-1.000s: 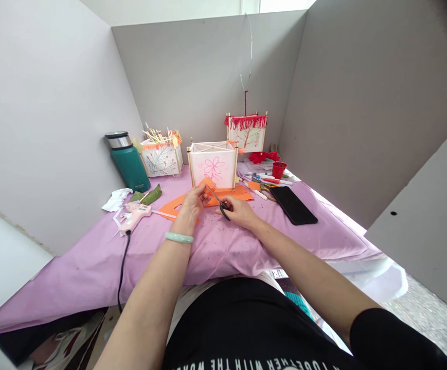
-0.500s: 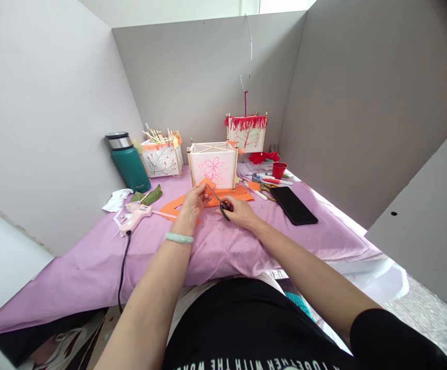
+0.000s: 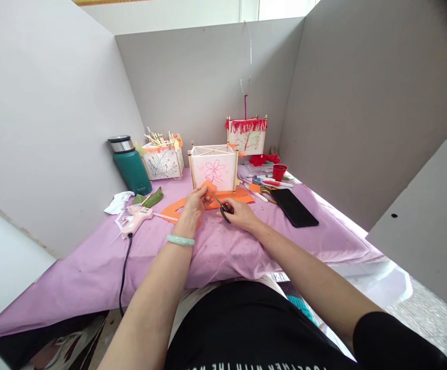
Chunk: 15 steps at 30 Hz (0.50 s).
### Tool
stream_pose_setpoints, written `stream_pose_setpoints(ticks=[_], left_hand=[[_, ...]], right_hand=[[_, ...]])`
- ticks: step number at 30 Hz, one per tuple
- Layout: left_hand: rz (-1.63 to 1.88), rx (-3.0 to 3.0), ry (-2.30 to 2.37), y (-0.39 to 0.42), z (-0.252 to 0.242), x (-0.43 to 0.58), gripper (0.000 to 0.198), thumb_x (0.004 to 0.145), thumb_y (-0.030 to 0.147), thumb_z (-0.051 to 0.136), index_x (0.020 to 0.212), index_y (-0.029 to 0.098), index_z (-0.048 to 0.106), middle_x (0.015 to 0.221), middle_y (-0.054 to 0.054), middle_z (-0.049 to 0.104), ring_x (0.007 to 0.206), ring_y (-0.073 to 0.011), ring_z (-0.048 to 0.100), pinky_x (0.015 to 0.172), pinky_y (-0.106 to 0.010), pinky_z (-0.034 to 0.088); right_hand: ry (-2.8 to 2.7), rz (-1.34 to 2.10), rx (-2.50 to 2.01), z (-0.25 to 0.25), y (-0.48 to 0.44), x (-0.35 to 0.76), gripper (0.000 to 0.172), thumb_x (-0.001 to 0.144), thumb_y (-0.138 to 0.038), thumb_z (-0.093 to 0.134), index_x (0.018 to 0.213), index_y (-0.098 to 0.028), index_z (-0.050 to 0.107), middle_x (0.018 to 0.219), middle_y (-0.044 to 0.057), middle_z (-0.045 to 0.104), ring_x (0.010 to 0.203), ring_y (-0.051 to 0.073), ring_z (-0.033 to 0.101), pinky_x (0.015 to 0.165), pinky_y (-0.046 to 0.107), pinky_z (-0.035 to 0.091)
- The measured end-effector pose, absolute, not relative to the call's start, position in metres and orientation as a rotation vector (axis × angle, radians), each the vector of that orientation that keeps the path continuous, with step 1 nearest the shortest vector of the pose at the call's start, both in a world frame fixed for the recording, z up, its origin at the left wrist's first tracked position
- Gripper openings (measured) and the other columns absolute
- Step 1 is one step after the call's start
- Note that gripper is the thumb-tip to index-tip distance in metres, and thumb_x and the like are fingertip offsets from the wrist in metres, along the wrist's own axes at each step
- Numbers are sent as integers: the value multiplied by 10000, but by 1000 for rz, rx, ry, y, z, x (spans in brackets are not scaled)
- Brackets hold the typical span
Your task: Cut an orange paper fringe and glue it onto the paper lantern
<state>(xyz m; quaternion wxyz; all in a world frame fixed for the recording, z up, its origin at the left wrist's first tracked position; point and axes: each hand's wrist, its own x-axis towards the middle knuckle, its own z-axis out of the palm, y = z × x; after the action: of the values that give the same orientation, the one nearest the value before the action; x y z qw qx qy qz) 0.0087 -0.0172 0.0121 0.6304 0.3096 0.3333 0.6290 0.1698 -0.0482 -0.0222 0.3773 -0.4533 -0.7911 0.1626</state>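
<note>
My left hand (image 3: 196, 202) pinches a small piece of orange paper (image 3: 209, 185), whose edge shows fine slits. In my right hand (image 3: 240, 214) is a pair of black-handled scissors (image 3: 225, 209), fingers closed round the loops. The blades point up and left to the paper's edge; whether they are parted is too small to tell. Below and behind both hands lie larger orange sheets (image 3: 242, 196). Just beyond stands a white lantern frame (image 3: 214, 169) with wooden corner sticks and a pink flower drawing.
Left on the purple cloth (image 3: 161, 262) are a pink glue gun (image 3: 136, 221) with a black cord, a green bottle (image 3: 132, 167) and a stick-filled paper box (image 3: 163, 162). Right are a black phone (image 3: 294, 207), markers (image 3: 283, 183) and a red cup (image 3: 279, 172). A red-fringed lantern (image 3: 247, 137) hangs behind.
The view has tilted up slightly, so everything sits a little lower. Both hands keep nearly the same place, with the scissors still at the orange paper.
</note>
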Motion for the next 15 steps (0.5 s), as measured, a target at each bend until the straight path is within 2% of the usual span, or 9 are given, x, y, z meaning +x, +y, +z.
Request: stream_pose_setpoints(ticks=[15], left_hand=[[1421,736,737,-18,12,8,115,721,91,629,691,138,528,561,23,555,422,-52,470,509,-201,450]], right_hand=[[-2047,397,-1140,-27,-44,171,339,770,-459,598,989,-202,576,700,-18,605,608,109,516,575,208,335]])
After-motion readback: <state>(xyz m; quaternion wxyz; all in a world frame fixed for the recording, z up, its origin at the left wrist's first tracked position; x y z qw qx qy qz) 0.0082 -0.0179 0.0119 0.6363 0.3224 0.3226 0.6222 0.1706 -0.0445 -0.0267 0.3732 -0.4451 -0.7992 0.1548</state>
